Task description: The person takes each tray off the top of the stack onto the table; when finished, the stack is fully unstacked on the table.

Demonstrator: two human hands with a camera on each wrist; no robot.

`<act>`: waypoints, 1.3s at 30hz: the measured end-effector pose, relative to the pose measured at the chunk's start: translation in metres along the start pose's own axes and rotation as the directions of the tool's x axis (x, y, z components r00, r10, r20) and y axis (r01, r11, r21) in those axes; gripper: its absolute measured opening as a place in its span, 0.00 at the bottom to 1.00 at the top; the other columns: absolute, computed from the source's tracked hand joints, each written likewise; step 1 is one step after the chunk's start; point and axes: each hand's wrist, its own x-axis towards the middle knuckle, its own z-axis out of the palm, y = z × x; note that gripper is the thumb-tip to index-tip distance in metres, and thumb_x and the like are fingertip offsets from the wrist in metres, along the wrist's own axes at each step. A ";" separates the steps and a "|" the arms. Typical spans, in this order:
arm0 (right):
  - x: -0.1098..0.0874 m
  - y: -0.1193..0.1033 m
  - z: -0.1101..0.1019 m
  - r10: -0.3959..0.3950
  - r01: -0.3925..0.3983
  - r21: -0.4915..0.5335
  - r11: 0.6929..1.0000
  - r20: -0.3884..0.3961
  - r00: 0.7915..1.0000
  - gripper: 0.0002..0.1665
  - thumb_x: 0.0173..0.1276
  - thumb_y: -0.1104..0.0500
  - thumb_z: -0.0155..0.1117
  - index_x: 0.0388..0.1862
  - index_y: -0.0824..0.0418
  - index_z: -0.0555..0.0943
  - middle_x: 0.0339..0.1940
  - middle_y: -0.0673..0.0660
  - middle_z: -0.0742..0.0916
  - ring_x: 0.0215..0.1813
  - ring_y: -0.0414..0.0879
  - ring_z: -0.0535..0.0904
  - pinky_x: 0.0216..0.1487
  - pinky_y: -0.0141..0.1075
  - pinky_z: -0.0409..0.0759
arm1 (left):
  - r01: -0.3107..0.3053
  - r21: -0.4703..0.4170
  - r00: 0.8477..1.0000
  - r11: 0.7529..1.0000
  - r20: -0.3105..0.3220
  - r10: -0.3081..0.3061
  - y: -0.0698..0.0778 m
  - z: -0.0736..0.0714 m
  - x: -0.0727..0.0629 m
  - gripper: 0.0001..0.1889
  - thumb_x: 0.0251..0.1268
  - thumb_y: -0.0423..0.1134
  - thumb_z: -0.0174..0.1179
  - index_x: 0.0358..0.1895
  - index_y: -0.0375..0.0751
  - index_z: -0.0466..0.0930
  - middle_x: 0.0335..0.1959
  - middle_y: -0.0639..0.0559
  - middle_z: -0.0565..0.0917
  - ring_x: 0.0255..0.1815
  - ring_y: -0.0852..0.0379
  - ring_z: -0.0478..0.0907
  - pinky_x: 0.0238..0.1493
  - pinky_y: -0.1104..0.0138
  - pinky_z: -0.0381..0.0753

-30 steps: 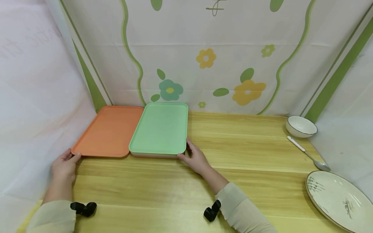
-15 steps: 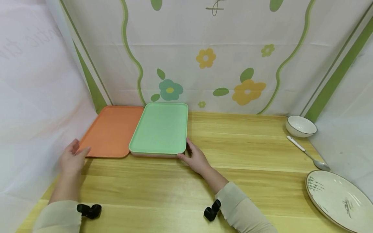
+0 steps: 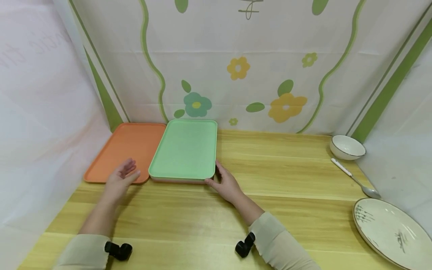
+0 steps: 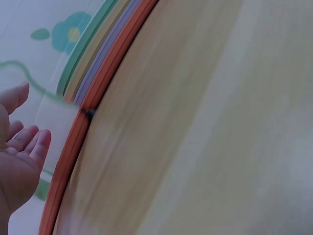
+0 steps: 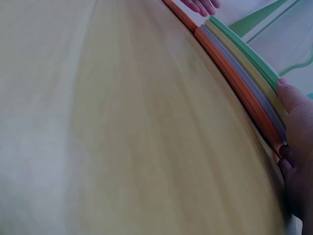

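Observation:
An orange tray (image 3: 113,153) lies flat at the back left. Just right of it stands a stack of trays with a green tray (image 3: 185,150) on top; yellow, purple (image 4: 105,56) and orange layers show beneath it in the wrist views. My left hand (image 3: 118,185) hovers over the front edge of the single orange tray, fingers loosely spread and holding nothing. My right hand (image 3: 228,186) grips the stack's front right corner, with the thumb at the front edge and the fingers along the right side, partly hidden.
Along the right side are a white bowl (image 3: 347,147), a spoon (image 3: 351,174) with a white handle, and a large oval plate (image 3: 388,228) near the front. Cloth walls (image 3: 263,45) enclose the wooden table (image 3: 270,157) at the back and sides.
My left hand has let go of the orange tray's front left corner and moved right, toward the stack. My right hand and the trays stay in place.

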 end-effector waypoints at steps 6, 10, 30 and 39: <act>0.000 0.000 0.000 -0.002 0.002 0.008 1.000 0.000 1.000 0.56 0.64 0.35 0.63 0.81 0.56 0.50 0.78 0.58 0.64 0.76 0.56 0.63 0.74 0.51 0.63 | 0.007 -0.038 0.994 0.999 0.108 -0.002 0.003 0.025 0.003 0.40 0.71 0.37 0.57 0.77 0.29 0.44 0.76 0.30 0.55 0.74 0.36 0.57 0.50 0.89 0.68; 0.000 0.001 0.000 0.006 -0.006 0.005 1.000 0.005 1.000 0.57 0.64 0.35 0.63 0.80 0.58 0.50 0.78 0.58 0.64 0.76 0.56 0.63 0.74 0.51 0.62 | 0.032 -0.028 0.992 0.999 0.120 -0.028 0.000 0.033 0.005 0.41 0.71 0.37 0.59 0.77 0.30 0.44 0.77 0.31 0.55 0.74 0.36 0.59 0.48 0.89 0.69; 0.001 -0.009 -0.002 0.019 -0.018 0.036 0.999 -0.019 1.000 0.52 0.64 0.37 0.65 0.80 0.52 0.53 0.78 0.58 0.64 0.77 0.56 0.62 0.74 0.53 0.63 | 0.079 0.054 0.997 0.995 0.024 -0.080 -0.003 0.042 0.000 0.38 0.68 0.44 0.62 0.74 0.31 0.57 0.71 0.32 0.67 0.69 0.44 0.68 0.47 0.87 0.72; 0.006 -0.027 -0.007 0.020 -0.009 0.224 0.974 -0.046 0.999 0.50 0.64 0.49 0.70 0.79 0.54 0.55 0.59 0.58 0.78 0.53 0.47 0.76 0.52 0.41 0.79 | 0.109 0.021 0.993 0.994 0.034 -0.110 -0.003 0.041 0.000 0.35 0.71 0.43 0.59 0.75 0.34 0.57 0.73 0.36 0.64 0.71 0.46 0.64 0.48 0.89 0.70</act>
